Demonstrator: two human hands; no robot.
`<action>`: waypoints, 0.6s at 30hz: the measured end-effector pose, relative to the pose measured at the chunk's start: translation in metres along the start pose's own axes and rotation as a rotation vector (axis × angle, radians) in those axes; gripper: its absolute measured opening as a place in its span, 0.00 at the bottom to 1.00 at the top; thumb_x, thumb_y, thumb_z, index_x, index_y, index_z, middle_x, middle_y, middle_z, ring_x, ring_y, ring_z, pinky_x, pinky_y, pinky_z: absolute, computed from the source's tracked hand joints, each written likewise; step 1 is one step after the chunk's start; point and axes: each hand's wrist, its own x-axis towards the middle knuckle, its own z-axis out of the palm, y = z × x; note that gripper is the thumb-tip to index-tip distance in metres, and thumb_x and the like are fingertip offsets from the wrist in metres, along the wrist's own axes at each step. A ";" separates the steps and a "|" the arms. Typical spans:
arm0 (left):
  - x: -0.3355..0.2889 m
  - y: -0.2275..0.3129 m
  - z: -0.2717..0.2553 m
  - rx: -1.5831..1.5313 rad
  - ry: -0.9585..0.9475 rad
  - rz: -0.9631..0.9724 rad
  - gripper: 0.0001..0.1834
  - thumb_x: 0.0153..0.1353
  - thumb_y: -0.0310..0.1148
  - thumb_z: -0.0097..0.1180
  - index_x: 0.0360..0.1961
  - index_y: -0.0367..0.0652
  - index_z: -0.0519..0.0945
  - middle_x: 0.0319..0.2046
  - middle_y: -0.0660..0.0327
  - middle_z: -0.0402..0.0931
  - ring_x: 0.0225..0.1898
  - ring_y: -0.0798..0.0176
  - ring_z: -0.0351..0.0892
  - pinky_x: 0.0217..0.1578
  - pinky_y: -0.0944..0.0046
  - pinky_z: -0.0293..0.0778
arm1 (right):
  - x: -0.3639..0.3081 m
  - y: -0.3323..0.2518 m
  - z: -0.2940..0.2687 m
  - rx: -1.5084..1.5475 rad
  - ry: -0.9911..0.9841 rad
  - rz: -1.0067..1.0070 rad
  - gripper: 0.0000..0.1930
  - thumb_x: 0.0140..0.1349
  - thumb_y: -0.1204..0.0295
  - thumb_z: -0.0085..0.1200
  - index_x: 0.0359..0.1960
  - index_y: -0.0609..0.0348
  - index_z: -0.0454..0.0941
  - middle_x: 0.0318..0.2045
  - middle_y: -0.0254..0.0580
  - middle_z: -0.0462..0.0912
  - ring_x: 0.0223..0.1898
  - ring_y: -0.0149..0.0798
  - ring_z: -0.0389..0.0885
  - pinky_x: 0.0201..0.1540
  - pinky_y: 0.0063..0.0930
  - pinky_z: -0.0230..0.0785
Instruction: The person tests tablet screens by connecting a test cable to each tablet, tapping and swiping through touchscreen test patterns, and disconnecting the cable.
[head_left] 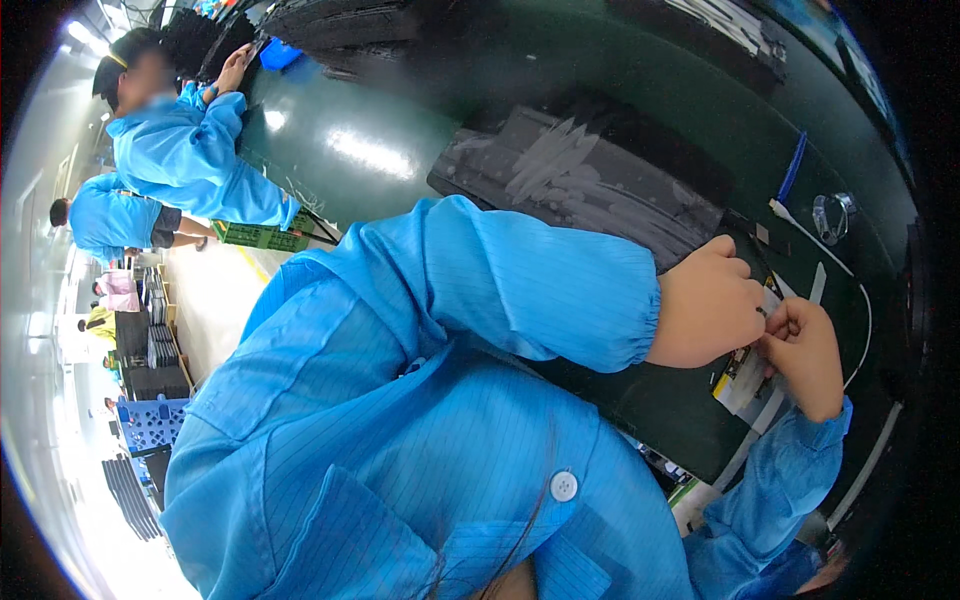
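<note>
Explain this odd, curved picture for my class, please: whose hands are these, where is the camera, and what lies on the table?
No machine is at work here: these are a person's own bare hands, in blue sleeves. The single picture comes from a wide fisheye camera worn on that person's head, looking down, so straight edges bend. The left hand and right hand come together over a small pale piece; whatever the fingertips pinch is too hidden to name. On the dark green table lie a flat dark panel, a white cable, a slim blue item and a clear round item.
</note>
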 end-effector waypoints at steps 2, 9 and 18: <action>0.001 0.001 -0.006 -0.024 -0.039 -0.019 0.10 0.46 0.43 0.58 0.25 0.51 0.76 0.26 0.65 0.71 0.33 0.61 0.71 0.37 0.61 0.61 | 0.000 -0.002 0.001 -0.013 0.022 -0.005 0.08 0.48 0.81 0.58 0.21 0.62 0.69 0.15 0.35 0.72 0.14 0.25 0.70 0.16 0.19 0.61; 0.008 -0.037 -0.037 -0.003 0.057 0.021 0.20 0.52 0.53 0.54 0.31 0.47 0.79 0.32 0.59 0.74 0.39 0.55 0.73 0.40 0.56 0.63 | -0.001 -0.005 0.000 -0.165 0.091 0.020 0.08 0.44 0.81 0.60 0.21 0.62 0.70 0.15 0.33 0.71 0.15 0.24 0.69 0.17 0.20 0.60; 0.002 -0.116 -0.065 0.184 -0.204 -0.141 0.30 0.50 0.55 0.57 0.46 0.42 0.76 0.44 0.49 0.72 0.48 0.46 0.70 0.50 0.53 0.66 | 0.015 0.007 -0.009 -0.223 0.417 -0.350 0.09 0.46 0.79 0.60 0.31 0.62 0.77 0.22 0.31 0.66 0.23 0.25 0.64 0.26 0.19 0.57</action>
